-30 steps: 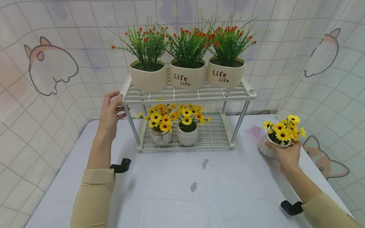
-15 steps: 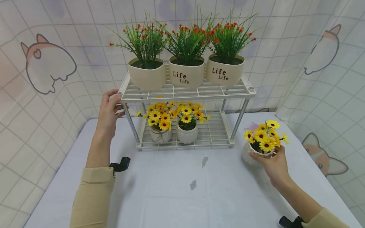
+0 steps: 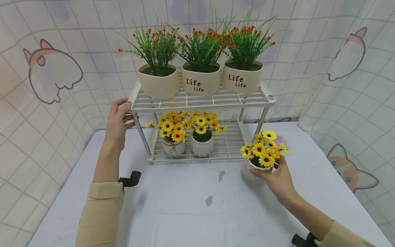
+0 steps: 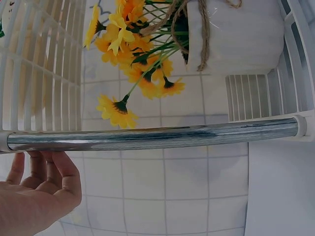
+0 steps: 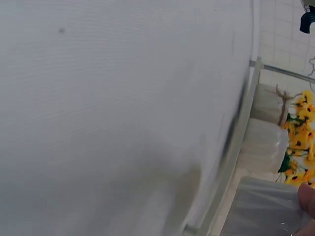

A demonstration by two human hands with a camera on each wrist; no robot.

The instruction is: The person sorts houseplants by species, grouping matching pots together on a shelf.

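Note:
My right hand grips the white pot of yellow artificial sunflowers, thumb and fingers at its rim, in front of the right end of a two-tier white wire rack. In the right wrist view this pot shows up close beside the lower shelf. My left hand holds the rack's upper left corner. Its fingertips meet the shelf edge at the top of the metal post in the left wrist view. On the lower shelf stand a twine-tied sunflower pot and a plain white one.
Three cream pots with red-flowered plants line the upper shelf: a left pot, a middle pot and a right pot. A white cloth covers the table. Tile-patterned curtains surround it.
My right hand has carried the sunflower pot leftward, from the table's right side to the rack's front right corner. The left hand stays at the rack's corner.

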